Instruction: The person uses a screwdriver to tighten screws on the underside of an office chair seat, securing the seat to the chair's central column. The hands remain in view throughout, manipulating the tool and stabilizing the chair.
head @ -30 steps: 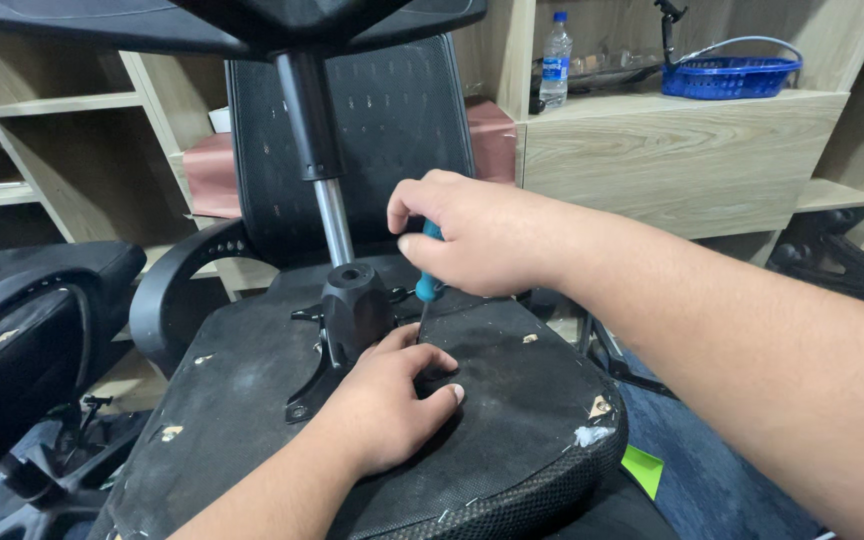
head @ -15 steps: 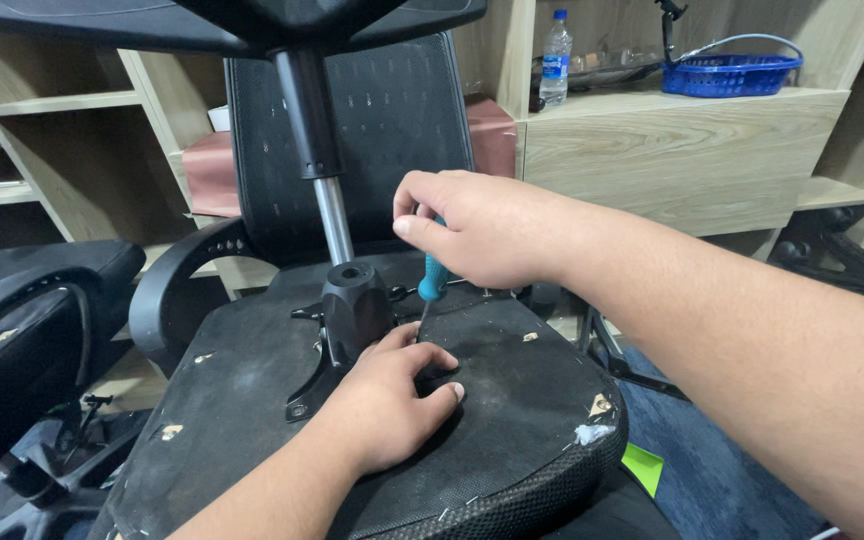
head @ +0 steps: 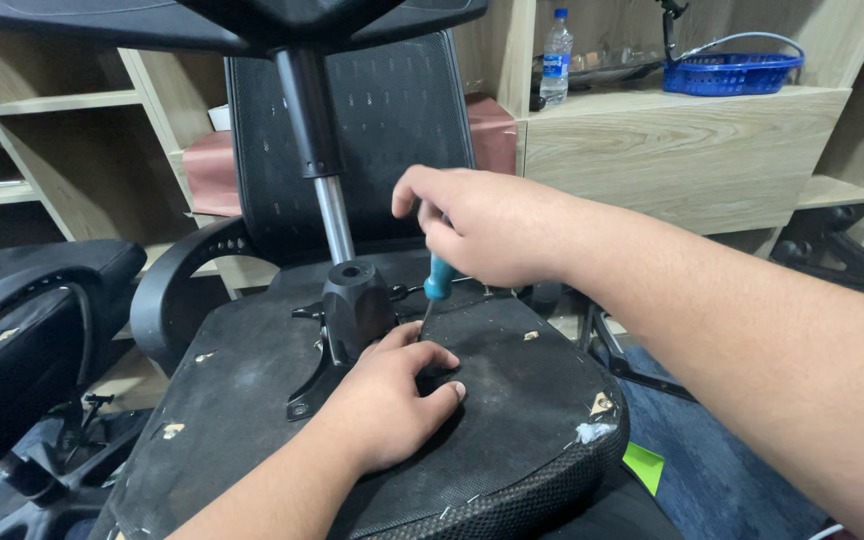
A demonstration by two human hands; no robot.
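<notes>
One screwdriver (head: 438,277), teal handle, wrapped in the right hand (head: 482,235); the left hand (head: 387,400) lies flat, fingers spread, on the single upturned chair seat (head: 512,400). Screwdriver tip's hidden behind the left fingers.

Both forearms run bare right down to the left hand (head: 382,405) and right hand (head: 487,235), with no sleeves, gloves, rings or watch.

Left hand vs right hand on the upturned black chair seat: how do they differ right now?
The left hand lies flat, palm down, on the upturned black chair seat; the right hand is raised above it. The left hand holds nothing; the right hand grips a teal-handled screwdriver pointing down. Both are bare and close to the black seat mechanism.
</notes>
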